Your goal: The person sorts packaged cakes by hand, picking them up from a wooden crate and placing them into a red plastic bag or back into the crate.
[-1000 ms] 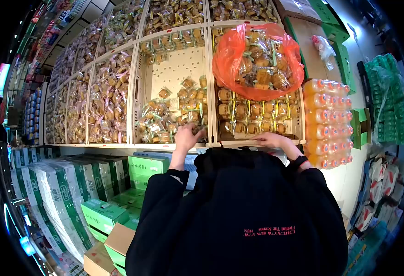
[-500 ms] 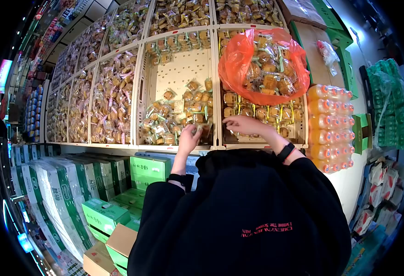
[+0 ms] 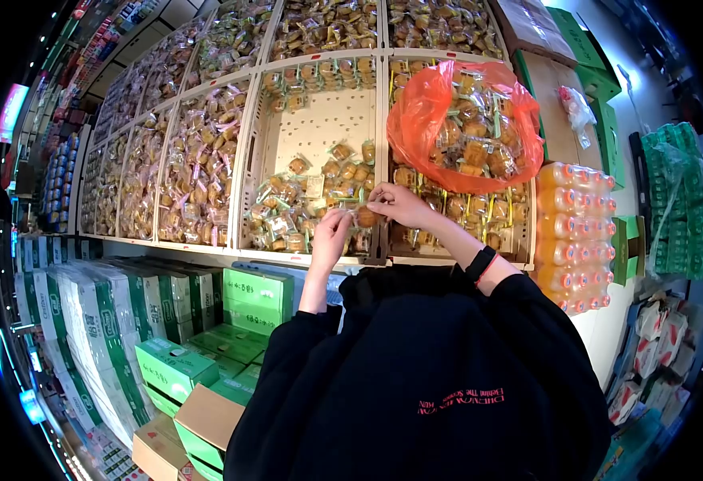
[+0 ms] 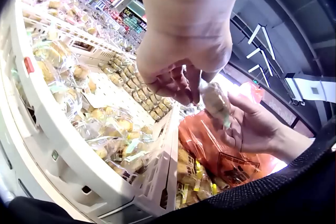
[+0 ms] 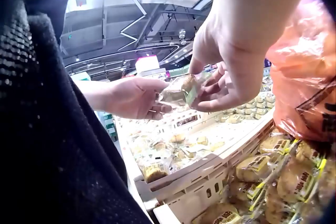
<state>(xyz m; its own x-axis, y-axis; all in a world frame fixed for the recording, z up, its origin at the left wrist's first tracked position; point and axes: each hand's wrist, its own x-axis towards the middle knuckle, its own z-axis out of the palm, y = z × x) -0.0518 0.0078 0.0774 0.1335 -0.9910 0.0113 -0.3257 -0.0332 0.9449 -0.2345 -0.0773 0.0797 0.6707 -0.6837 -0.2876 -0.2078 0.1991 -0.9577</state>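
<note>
Between the two hands, above the near end of a cream crate (image 3: 319, 116), is a small brown cake in a clear wrapper (image 5: 184, 90). My left hand (image 3: 331, 235) pinches one end of the wrapper with curled fingers. At the other end, my right hand (image 3: 403, 205) grips the same packet between thumb and fingers. Below them, loose wrapped cakes (image 3: 275, 224) are heaped toward the crate's near side, while others stand in rows along its far end. An orange plastic bag (image 3: 411, 144), opened wide and full of wrapped cakes, rests on the neighbouring crate to the right.
Crates of wrapped cakes (image 3: 195, 168) extend left and away. Orange drink bottles (image 3: 572, 232) in shrink wrap stand at right, near brown cardboard (image 3: 547, 104). Green boxes (image 3: 255, 301) and stacked white-and-green cartons (image 3: 87, 313) are below left. In the right wrist view, yellow-tied packets (image 5: 296, 176) lie under the bag.
My right hand has moved left from the right crate's near edge to meet my left hand. My left hand has lifted from the heap, and both now hold the wrapped cake.
</note>
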